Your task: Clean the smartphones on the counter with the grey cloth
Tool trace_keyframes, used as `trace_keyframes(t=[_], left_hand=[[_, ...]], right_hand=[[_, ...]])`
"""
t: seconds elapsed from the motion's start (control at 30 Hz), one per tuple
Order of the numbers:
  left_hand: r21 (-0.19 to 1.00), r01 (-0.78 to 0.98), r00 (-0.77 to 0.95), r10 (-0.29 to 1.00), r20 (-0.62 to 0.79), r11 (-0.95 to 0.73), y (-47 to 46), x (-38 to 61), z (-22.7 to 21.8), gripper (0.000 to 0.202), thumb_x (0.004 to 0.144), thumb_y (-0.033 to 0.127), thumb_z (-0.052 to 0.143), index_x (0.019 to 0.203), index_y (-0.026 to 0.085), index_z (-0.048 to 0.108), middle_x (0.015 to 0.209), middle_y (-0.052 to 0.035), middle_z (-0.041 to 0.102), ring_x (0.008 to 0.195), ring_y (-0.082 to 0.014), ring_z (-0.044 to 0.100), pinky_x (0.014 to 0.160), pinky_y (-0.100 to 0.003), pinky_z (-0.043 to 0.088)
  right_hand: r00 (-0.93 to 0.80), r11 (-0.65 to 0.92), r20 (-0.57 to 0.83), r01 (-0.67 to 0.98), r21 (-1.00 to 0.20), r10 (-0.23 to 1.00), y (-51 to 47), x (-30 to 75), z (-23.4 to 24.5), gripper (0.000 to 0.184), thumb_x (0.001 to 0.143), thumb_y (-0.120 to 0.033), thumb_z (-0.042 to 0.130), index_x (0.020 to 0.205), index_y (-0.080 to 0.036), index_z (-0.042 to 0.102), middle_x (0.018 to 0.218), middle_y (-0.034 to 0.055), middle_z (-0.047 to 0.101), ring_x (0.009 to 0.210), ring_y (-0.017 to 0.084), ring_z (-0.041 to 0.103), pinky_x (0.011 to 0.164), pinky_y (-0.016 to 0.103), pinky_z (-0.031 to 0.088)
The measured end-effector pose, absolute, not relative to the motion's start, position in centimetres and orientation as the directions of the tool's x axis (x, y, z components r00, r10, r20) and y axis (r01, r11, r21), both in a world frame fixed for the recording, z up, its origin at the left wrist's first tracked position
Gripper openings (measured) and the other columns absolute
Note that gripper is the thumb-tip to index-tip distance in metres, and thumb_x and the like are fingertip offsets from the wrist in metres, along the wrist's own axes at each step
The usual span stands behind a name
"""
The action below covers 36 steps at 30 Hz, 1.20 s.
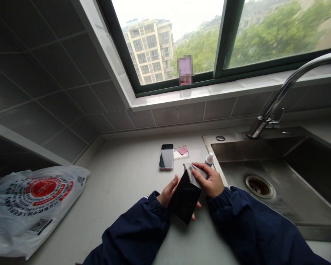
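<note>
Phone (184,200) in left hand (168,191); under cloth (191,171)

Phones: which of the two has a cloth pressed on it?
The black phone gripped in the left hand, the right hand pressing a grey cloth on its top end. The pink-edged phone lies untouched on the countertop.

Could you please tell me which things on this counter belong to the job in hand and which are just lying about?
In hand: black phone, held by the left hand; grey cloth, pressed on it by the right hand; small bottle beside that hand, probably part of it.
Lying about: second phone, clear packet with a pink slip, plastic bag, sink, tap.
</note>
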<state>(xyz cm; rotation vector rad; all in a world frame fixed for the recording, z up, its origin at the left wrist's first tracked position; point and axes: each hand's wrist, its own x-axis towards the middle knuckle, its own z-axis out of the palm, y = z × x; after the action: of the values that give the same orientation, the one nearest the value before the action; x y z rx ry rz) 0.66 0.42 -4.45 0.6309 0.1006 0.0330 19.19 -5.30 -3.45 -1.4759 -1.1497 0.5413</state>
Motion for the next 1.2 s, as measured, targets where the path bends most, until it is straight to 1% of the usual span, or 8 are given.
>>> trace_keyframes(t=[0.1,0.27,0.37,0.63,0.73,0.9,1.0,1.2], left_hand=[[0.584,0.012,0.994,0.053,-0.093,0.811,0.5,0.7,-4.7,0.082,0.086,0.076,0.022,0.129,0.013,0.052,0.105,-0.0212,0.069,0.076,-0.0337,0.071,0.068,-0.047,0.052],[0.589,0.001,0.995,0.059,-0.082,0.808,0.4,0.6,-4.7,0.083,0.086,0.075,0.024,0.133,0.012,0.049,0.106,-0.0215,0.068,0.076,-0.0344,0.070,0.068,-0.048,0.051],[0.593,-0.019,0.994,0.078,-0.075,0.805,0.3,0.6,-4.5,0.080,0.086,0.075,0.027,0.129,0.012,0.052,0.107,-0.0211,0.068,0.076,-0.0336,0.071,0.069,-0.047,0.052],[0.575,-0.138,0.987,0.160,0.013,0.806,0.0,0.8,-2.8,0.067,0.089,0.068,0.033,0.129,0.016,0.048,0.103,-0.0208,0.069,0.077,-0.0347,0.072,0.064,-0.046,0.054],[0.543,-0.129,0.990,0.142,0.017,0.830,-0.1,0.6,-2.1,0.062,0.089,0.065,0.037,0.129,0.019,0.047,0.110,-0.0193,0.067,0.089,-0.0391,0.069,0.060,-0.049,0.055],[0.538,-0.099,0.993,0.119,-0.002,0.837,-0.1,0.4,-2.1,0.059,0.091,0.063,0.032,0.126,0.017,0.049,0.104,-0.0188,0.069,0.085,-0.0357,0.070,0.059,-0.046,0.056],[0.560,-0.096,0.994,0.109,0.009,0.823,0.1,0.4,-2.6,0.062,0.091,0.064,0.029,0.127,0.017,0.047,0.102,-0.0199,0.070,0.081,-0.0353,0.071,0.058,-0.045,0.055],[0.612,-0.097,0.995,0.099,0.032,0.785,0.4,0.4,-3.1,0.069,0.090,0.068,0.024,0.132,0.017,0.043,0.102,-0.0215,0.070,0.077,-0.0353,0.071,0.058,-0.044,0.054]], right_hand=[[0.414,0.097,0.235,0.329,-0.939,0.879,-5.5,19.0,-3.3,0.046,0.081,-0.050,0.066,0.119,-0.023,0.067,0.115,0.0082,0.070,0.109,0.028,0.064,0.099,0.043,0.049],[0.368,0.191,0.333,0.372,-0.908,0.868,-5.4,19.0,-3.2,0.038,0.083,-0.047,0.065,0.112,-0.023,0.070,0.117,0.0075,0.069,0.111,0.027,0.063,0.103,0.042,0.047],[0.388,0.171,0.328,0.386,-0.906,0.861,-5.5,19.0,-2.9,0.035,0.083,-0.046,0.065,0.110,-0.024,0.071,0.115,0.0065,0.070,0.109,0.027,0.064,0.101,0.041,0.048],[0.472,0.109,0.285,0.365,-0.925,0.835,-6.3,18.6,-1.5,0.030,0.082,-0.045,0.066,0.102,-0.023,0.070,0.098,0.0052,0.074,0.088,0.024,0.069,0.085,0.035,0.055],[0.458,0.115,0.272,0.341,-0.933,0.846,-6.5,18.5,-1.2,0.028,0.083,-0.046,0.064,0.098,-0.023,0.071,0.093,0.0049,0.074,0.085,0.024,0.070,0.080,0.034,0.056],[0.372,0.144,0.266,0.324,-0.935,0.889,-6.4,18.7,-1.6,0.036,0.085,-0.044,0.062,0.113,-0.023,0.070,0.113,0.0065,0.071,0.108,0.027,0.065,0.099,0.040,0.049],[0.350,0.155,0.264,0.311,-0.938,0.899,-6.3,18.7,-1.8,0.038,0.086,-0.044,0.061,0.116,-0.022,0.069,0.117,0.0072,0.070,0.112,0.027,0.064,0.103,0.041,0.047],[0.438,0.114,0.258,0.327,-0.938,0.861,-6.0,18.8,-1.9,0.031,0.079,-0.048,0.068,0.095,-0.021,0.068,0.090,0.0056,0.073,0.082,0.024,0.068,0.076,0.034,0.055]])
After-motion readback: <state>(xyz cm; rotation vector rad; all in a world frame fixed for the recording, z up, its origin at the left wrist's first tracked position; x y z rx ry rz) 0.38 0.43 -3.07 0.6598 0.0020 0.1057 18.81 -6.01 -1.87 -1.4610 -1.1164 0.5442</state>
